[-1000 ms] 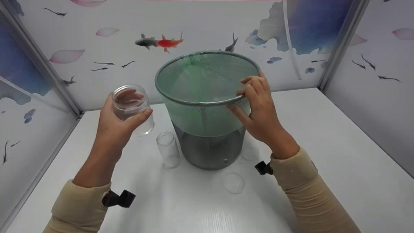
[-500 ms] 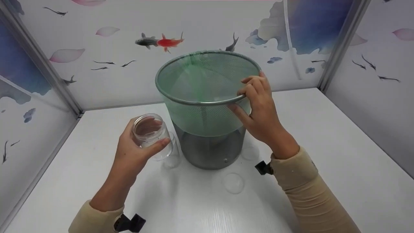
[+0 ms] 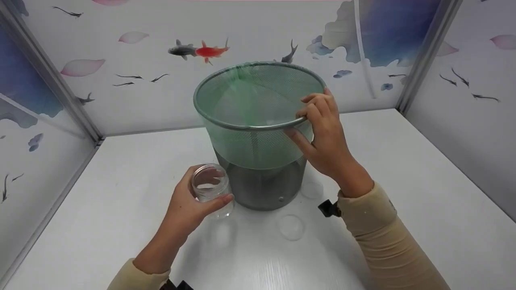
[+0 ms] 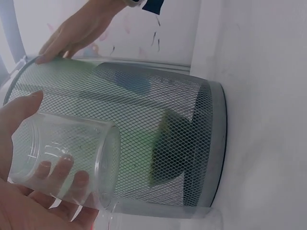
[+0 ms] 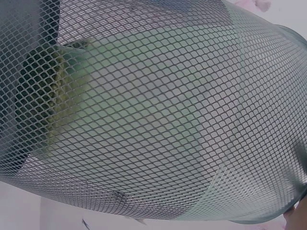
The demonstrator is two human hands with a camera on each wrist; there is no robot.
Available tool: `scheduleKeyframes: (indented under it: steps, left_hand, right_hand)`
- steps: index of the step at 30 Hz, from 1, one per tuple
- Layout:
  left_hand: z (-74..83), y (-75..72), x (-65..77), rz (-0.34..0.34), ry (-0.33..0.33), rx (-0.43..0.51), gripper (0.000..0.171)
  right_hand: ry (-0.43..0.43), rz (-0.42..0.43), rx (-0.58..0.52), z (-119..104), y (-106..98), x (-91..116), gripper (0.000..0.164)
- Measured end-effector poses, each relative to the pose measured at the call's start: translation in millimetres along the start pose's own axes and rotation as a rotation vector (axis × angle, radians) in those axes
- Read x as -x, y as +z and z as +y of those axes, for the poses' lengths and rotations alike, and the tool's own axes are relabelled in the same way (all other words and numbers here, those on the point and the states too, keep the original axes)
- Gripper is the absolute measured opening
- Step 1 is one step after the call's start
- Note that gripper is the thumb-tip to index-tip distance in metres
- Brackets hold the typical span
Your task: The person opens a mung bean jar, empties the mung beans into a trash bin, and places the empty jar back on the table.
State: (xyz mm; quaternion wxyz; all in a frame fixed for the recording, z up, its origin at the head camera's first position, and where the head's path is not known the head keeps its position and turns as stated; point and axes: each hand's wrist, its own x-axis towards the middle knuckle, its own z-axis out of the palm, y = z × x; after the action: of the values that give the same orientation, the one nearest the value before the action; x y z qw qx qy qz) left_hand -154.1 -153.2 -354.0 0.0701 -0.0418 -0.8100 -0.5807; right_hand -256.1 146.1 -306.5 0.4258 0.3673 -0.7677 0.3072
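Observation:
My left hand [image 3: 186, 209] grips an uncapped clear jar [image 3: 211, 192], fingers and thumb round its side, just left of the bin's lower wall. In the left wrist view this jar [image 4: 98, 143] appears in front of the mesh. My right hand [image 3: 324, 139] holds the rim of a round mesh wastebasket [image 3: 266, 189], thumb outside and fingers over the top. A thin green bin bag [image 3: 238, 149] lines the basket and folds over its rim. Through the mesh, the right wrist view shows a dark green and yellowish thing [image 5: 41, 96] low inside; its kind is unclear.
Two clear round discs, perhaps lids, lie right of the wastebasket: a nearer disc [image 3: 291, 228] and a farther disc [image 3: 311, 189]. Part of another clear container [image 4: 165, 221] shows at the left wrist view's bottom edge. Printed panels [image 3: 141, 96] enclose the white table [image 3: 403, 169].
My left hand has brought the jar down and to the right, towards the wastebasket's lower side, and it now covers the standing clear container. My right hand has stayed on the rim.

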Motion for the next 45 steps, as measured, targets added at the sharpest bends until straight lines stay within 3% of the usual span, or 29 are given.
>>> scheduleKeyframes:
  steps: [8,16,27,39,45]
  left_hand:
    - [-12.0,18.2,5.1,-0.033,-0.047,-0.080,0.083]
    - [-29.9,30.3,6.4,-0.106,0.024,-0.132,0.075]
    - [-42.1,35.0,6.9,-0.179,-0.030,-0.103,0.087]
    - [-52.7,39.4,5.0,-0.190,-0.034,-0.115,0.088]
    - [-51.7,41.7,6.1,-0.168,-0.046,-0.148,0.096]
  right_hand:
    - [-0.002,-0.008,0.000,-0.3,-1.0,-1.0,0.028]
    - [-0.006,-0.006,0.003,-1.3,-0.7,-0.7,0.028]
    - [-0.002,-0.012,-0.005,-1.3,0.2,-1.3,0.029]
    - [0.006,-0.010,-0.006,-1.0,-0.5,-0.1,0.038]
    - [0.007,-0.009,-0.012,-1.0,-0.1,-0.1,0.037]
